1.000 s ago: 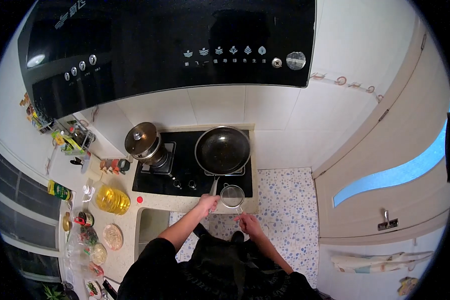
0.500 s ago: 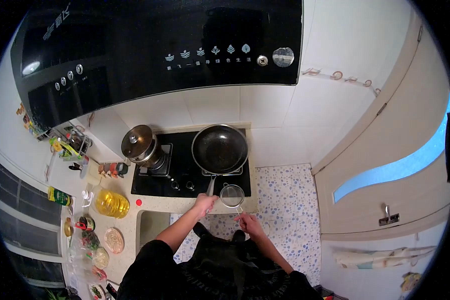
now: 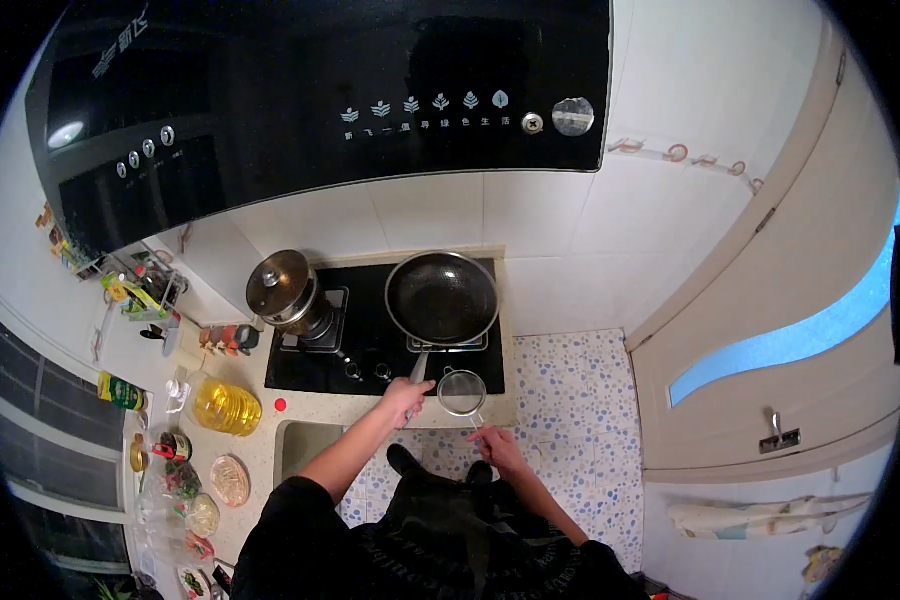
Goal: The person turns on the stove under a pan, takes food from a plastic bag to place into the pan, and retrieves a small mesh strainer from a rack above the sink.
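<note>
Head view: the left hand (image 3: 402, 400) is closed around the handle of the frying pan (image 3: 442, 300), set on the right burner; contents unclear. The right hand (image 3: 498, 446) grips the strainer (image 3: 462, 393) by its handle, near the counter (image 3: 332, 406) edge. Plated food (image 3: 230, 481) stands apart, neither hand touching it. Lidded pot (image 3: 282, 288) left, wall (image 3: 538, 215) behind, floor (image 3: 570, 400) rightward.

Pan handle (image 3: 420, 366) partly hidden by left hand (image 3: 405, 400); range hood (image 3: 300, 90) cut off at top; pot (image 3: 302, 318) contents hidden under lid (image 3: 276, 284).
</note>
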`<state>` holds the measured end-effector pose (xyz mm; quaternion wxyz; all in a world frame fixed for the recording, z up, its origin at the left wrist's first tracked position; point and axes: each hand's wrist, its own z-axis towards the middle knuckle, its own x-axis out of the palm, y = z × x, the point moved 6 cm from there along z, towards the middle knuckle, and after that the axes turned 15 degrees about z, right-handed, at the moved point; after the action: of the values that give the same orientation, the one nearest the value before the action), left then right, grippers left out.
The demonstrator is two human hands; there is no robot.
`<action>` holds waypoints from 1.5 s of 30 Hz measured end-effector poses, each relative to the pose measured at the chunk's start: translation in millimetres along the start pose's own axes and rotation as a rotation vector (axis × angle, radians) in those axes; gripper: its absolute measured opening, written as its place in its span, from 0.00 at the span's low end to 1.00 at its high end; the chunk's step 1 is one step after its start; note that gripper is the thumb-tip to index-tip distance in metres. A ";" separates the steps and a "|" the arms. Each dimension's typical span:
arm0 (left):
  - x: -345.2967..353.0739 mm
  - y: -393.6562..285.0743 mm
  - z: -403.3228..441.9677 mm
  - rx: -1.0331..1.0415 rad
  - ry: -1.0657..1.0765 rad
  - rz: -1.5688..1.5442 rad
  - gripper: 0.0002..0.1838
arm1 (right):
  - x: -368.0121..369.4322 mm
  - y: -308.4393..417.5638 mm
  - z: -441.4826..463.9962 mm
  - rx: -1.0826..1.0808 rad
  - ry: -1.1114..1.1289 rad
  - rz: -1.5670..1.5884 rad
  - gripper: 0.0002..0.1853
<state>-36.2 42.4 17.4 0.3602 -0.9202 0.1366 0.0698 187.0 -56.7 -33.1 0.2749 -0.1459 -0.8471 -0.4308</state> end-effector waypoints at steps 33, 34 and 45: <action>-17.5 11.8 -10.5 0.151 0.013 0.007 0.12 | 6.3 -4.2 -3.7 -0.008 0.025 -0.039 0.23; -17.9 12.5 -7.1 0.161 0.016 -0.006 0.13 | 6.0 -4.8 -3.9 -0.010 0.028 -0.043 0.23; -29.0 -14.2 -34.0 0.064 -0.025 0.050 0.17 | 4.8 -5.8 -0.3 -0.021 0.064 -0.057 0.25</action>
<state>-58.5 35.1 58.0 0.3894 -0.9034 0.1573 0.0861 180.3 -60.2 -33.9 0.2879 -0.1109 -0.8372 -0.4515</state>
